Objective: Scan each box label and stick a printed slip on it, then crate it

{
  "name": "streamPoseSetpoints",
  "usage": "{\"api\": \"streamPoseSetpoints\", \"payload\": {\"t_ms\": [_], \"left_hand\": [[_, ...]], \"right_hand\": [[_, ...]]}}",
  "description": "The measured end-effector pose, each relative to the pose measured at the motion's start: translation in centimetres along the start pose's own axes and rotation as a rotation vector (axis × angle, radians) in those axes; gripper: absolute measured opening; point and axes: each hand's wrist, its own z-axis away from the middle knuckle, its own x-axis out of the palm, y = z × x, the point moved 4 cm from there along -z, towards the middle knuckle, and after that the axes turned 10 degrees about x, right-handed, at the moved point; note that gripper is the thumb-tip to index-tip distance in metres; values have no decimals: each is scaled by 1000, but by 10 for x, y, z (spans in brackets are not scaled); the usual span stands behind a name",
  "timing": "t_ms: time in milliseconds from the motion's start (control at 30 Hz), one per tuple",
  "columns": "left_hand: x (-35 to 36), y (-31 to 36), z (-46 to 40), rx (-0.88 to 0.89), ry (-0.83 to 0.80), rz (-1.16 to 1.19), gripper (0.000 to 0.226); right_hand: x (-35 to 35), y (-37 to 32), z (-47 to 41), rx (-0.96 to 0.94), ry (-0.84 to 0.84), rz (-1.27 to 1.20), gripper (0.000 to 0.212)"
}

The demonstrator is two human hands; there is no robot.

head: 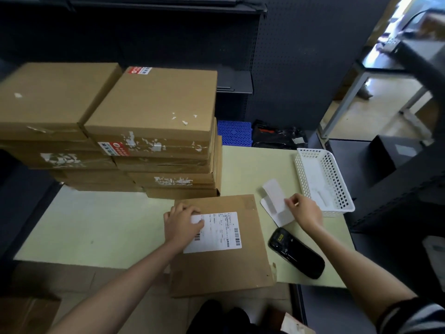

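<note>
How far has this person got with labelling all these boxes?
Early, by the look of it. In hand: one flat cardboard box lies in front, the left hand resting on its shipping label, while the right hand pinches a white slip beside it. The handheld scanner lies on the table. Left: sticking the slip, crating, and the tall stack of boxes behind.

box (221, 249) label (214, 233): barcodes, print too small to read | stacked boxes' red stickers (139, 70): illegible

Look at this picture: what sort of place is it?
Probably a packing or shipping room: stacked cardboard boxes, a box with a printed shipping label, and a handheld scanner on the table.
</note>
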Motion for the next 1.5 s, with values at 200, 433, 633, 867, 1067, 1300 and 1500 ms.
{"api": "streamPoseSetpoints", "payload": {"t_ms": [200,433,633,867,1067,1300,1500], "left_hand": [[-12,23,-16,11,-60,304,15],[-13,56,-25,100,-101,585,13],[-34,66,-26,173,-52,749,18],[-48,66,-26,226,-23,850,15],[-49,62,-24,233,-21,854,17],[-44,62,-25,248,-29,839,15],[-45,69,-22,282,-66,804,17]], "right_hand": [[-18,-49,40,-80,-31,-212,18],[-19,-91,80,-152,-88,-453,14],[-15,-115,100,-173,-113,-549,14],[-13,-119,114,-156,-128,-595,15],[-14,-111,123,-157,-169,-639,18],[-14,-106,132,-169,-202,-706,15],[-15,-105,129,-146,-201,-739,8]]}}
